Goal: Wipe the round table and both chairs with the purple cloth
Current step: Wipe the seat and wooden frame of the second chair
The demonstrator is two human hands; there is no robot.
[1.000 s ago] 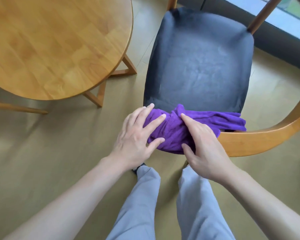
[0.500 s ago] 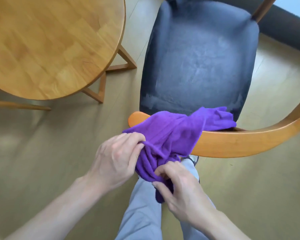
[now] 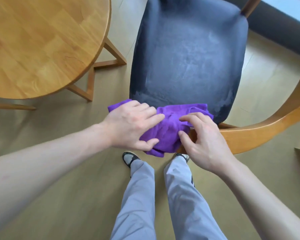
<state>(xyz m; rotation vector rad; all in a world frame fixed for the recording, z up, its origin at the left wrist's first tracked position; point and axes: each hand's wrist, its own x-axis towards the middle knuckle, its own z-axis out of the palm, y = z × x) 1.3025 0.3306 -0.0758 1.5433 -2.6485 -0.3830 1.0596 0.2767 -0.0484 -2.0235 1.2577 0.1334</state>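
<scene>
The purple cloth [image 3: 170, 129] sits in the middle of the frame, bunched up over the curved wooden back rail [image 3: 249, 135] of the chair [image 3: 189, 54], right where the rail meets the near edge of the dark seat. It is draped there, I think, so the wood of the rail gets rubbed on top and down its side at once.

The left hand [image 3: 133, 125] lies on the left part of the cloth. Its fingers are spread and fairly straight, pressing down, with the thumb tucked under the cloth's lower edge (a loose hold more than a real grip). The right hand [image 3: 203, 135] comes in from the lower right. Its fingers are bent and its fingertips [image 3: 184, 118] touch the cloth's right side, while the thumb points at the fold below; it looks like it is pushing or gathering the cloth, not squeezing it tight.

The seat shows pale, smeary streaks, likely damp marks from wiping.

The round table [image 3: 42, 44] fills the upper left of the frame, and its wooden legs stand near the chair's left side. The person's grey trouser legs [image 3: 140, 196] and shoes are at the bottom middle, just behind the rail. The rail sweeps up to the right edge, so wiping along it means reaching that way. A second chair is not in view.
</scene>
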